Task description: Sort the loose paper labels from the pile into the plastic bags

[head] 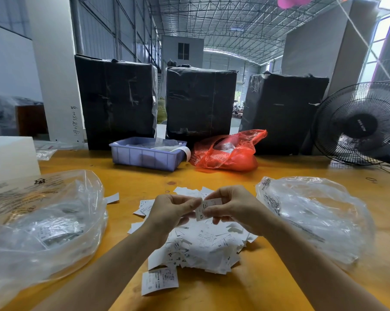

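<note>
1. Left clear plastic bag (43, 221) lies open on the worktop (268, 288), mouth toward centre. Paper labels show through the film inside it; count unreadable.
2. Right clear plastic bag (313, 218) lies crumpled on the other side of the pile. A few printed slips are visible near its mouth; the rest of the contents can't be told.
3. Blue bin (144, 156) at the back of the worktop holds clear bags and a white paper strip hanging over its right rim.
4. Red plastic bag (227, 151) sits just beside the bin, bulging; contents not readable.
5. Label pile (203, 245) is on the worktop between the two clear bags, directly under the hands. Strays lie around it, one larger slip (160, 280) at the near edge.
6. Left hand (169, 212) is raised above the pile, fingers curled, thumb and fingertips pinching the left edge of a held label (206, 208) marked XS.
7. Right hand (232, 205) mirrors it, fingers curled, pinching the same label from the right side.
8. Both forearms come in from the bottom edge, converging over the pile.
</note>
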Available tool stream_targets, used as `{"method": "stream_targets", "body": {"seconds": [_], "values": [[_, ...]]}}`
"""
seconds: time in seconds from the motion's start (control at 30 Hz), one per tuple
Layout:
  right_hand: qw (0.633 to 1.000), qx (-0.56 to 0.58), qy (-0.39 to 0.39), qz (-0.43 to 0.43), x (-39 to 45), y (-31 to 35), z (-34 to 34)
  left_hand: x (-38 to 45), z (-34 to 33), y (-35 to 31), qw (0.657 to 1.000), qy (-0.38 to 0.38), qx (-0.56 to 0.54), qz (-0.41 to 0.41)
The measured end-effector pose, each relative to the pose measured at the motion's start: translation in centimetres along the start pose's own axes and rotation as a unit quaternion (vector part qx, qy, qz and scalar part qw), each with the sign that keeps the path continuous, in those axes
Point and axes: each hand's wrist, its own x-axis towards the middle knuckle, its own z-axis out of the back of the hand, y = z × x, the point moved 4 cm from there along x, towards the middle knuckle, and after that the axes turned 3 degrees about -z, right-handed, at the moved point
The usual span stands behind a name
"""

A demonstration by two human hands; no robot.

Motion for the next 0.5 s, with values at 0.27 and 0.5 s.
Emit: {"method": "stream_targets", "body": {"seconds": [0.27,0.5], "values": [[0.993,-0.020,-0.101,0.051,0.1,0.3,-0.1,0.4,0.2,0.5,0.997,-0.043,-0.061,0.005],[0.982,-0.096,-0.117,0.109,0.5,0.1,-1.1,0.2,-0.4,1.1,0.993,-0.061,-0.094,0.040]]}}
